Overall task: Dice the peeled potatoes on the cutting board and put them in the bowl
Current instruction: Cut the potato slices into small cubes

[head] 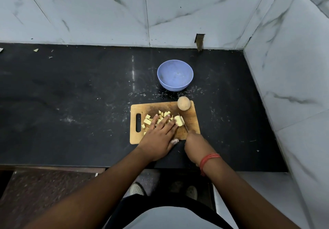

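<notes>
potatoes first: pale yellow diced potato cubes [149, 121] lie in a loose heap on the middle-left of the rectangular wooden cutting board with a handle slot [191, 122], partly hidden under the left hand. one bigger pale peeled potato chunk [179, 120] sits just right of the heap, uncut so far. a whole round tan potato [183, 103] rests on the board's far right corner, untouched; can't tell if it's peeled, looks skin-coloured.

left hand [160, 134]: fingers straight and spread, lying flat over the cubes, fingertips touching the chunk's near side, steadying it. right hand [195, 146]: curled round the handle of a thin metal knife [183, 122]; the handle itself is hidden in the fist, the blade runs up past the chunk's right edge. red thread wristband [208, 159] on the right wrist.

round lavender plastic bowl [175, 74] stands on the black stone counter [71, 90] just beyond the board, apart from it, nothing in it.

progress judgement: roughly mid-task. one potato mostly diced, last chunk in hand now. left: finish that chunk, do the whole potato, then move all cubes to the bowl, none transferred yet. small scraps and white specks are scattered on the counter near the board and by the far left.
</notes>
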Tool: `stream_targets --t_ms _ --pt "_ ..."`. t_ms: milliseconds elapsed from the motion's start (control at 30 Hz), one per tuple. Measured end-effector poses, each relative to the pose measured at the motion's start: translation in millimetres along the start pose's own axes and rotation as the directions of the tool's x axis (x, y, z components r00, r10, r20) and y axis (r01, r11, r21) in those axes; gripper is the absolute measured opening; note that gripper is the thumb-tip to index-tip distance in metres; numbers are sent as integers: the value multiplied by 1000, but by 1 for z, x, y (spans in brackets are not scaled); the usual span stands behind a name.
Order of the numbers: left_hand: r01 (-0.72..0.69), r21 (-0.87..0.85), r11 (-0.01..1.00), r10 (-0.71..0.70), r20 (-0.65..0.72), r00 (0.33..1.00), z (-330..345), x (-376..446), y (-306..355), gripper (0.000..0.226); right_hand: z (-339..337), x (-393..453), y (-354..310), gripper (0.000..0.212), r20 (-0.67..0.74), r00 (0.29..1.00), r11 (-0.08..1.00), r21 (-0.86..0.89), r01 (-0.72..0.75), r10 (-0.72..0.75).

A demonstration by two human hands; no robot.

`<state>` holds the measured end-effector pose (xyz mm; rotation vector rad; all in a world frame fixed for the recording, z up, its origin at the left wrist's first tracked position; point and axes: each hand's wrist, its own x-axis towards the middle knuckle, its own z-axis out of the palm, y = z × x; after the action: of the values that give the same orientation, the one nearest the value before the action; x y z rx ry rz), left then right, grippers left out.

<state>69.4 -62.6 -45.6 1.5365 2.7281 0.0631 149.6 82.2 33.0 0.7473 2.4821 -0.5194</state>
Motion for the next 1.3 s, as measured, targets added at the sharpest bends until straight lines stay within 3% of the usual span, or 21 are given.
stream_targets --t_ms 467,600,733,900,1000,1200,1300 --pt "-19 -19 1000 19 -19 1000 1 2 -8 60 4 11 -12 29 82 995 998 14 -64 63" --pt "-14 -15 1000 14 -25 1000 1 3 -8 59 10 32 -17 36 61 993 993 68 95 -99" --pt "-3 -3 1000 3 -2 1000 -1 3 -6 60 20 36 -10 28 93 994 989 125 -74 62" --pt "2 -13 1000 -2 2 1000 -3 4 -6 61 25 -13 23 29 103 995 1000 -21 0 2" --pt "16 -40 999 -15 18 1000 -4 2 -6 62 19 -9 33 19 67 997 999 10 44 -44" --pt "17 -35 999 -18 -14 1000 -3 -3 -3 62 -6 -9 33 22 8 997 979 190 68 -71" --pt "2 -47 999 -3 -20 1000 -2 -1 0 62 -10 5 27 18 -122 984 969 193 153 -131"
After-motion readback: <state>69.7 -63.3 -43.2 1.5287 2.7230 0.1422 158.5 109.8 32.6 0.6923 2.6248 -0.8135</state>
